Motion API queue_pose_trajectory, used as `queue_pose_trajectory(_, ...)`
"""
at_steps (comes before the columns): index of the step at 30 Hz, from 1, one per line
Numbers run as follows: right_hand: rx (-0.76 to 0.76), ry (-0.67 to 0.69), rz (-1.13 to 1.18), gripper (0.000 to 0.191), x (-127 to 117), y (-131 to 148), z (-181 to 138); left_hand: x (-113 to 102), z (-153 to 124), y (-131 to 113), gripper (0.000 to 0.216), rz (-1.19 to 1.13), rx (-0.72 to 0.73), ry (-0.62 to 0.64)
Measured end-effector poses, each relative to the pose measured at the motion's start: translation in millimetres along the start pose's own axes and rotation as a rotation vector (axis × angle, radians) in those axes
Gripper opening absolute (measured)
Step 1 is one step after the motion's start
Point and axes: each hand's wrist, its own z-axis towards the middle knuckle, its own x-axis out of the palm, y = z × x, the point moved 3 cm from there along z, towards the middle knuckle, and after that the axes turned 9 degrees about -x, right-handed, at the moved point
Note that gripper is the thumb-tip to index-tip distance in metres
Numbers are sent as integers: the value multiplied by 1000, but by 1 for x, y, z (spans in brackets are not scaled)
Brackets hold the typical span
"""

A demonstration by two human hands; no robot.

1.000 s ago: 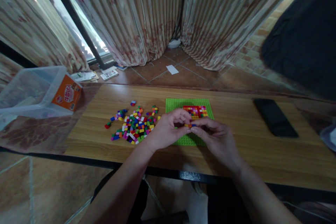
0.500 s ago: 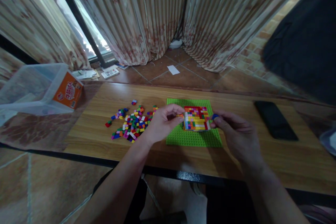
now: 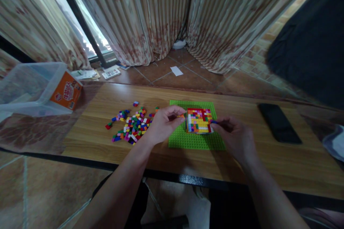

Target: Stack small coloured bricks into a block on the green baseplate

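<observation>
On the green baseplate point(image 3: 188, 142) stands a low block built of many coloured toy bricks point(image 3: 200, 120), with red along its far edge and yellow and white in the middle. At its right edge, my right hand point(image 3: 235, 134) pinches a blue toy brick point(image 3: 213, 122), which seems to touch the block's side or top; the exact contact is hidden by the fingers. My left hand point(image 3: 165, 123) is closed in a pinch on a small orange toy brick point(image 3: 181, 116), just left of the block and above the baseplate.
Loose coloured bricks point(image 3: 135, 125) lie in a pile left of the baseplate on the wooden table point(image 3: 91, 128). A black phone point(image 3: 279, 123) rests on the right. A clear plastic bin point(image 3: 34, 86) with an orange label stands at the far left.
My right hand has moved left and brought the blue brick to the block's right edge. My left hand keeps its pinch on the orange brick. The view has shifted slightly.
</observation>
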Motion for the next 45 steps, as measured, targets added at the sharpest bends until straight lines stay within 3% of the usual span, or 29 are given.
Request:
queue_pose_trajectory(6, 24, 38, -124, 32, -1, -5, 3, -1, 0, 1, 11, 43, -16, -20)
queue_pose_trajectory(15, 49, 91, -28, 29, -3, -6, 5, -2, 2, 2, 11, 65, -5, -41)
queue_pose_trajectory(22, 109, -19, 20, 32, -6, -1, 10, -2, 3, 3, 9, 70, 6, -38)
queue_pose_trajectory(33, 224, 16, 113, 45, 4, -10, 10, -1, 3, 3, 10, 62, -16, -44)
queue_pose_trajectory(45, 154, 20, 39, 46, 3, -13, 10, 12, 2, 7, 10, -62, -52, -8)
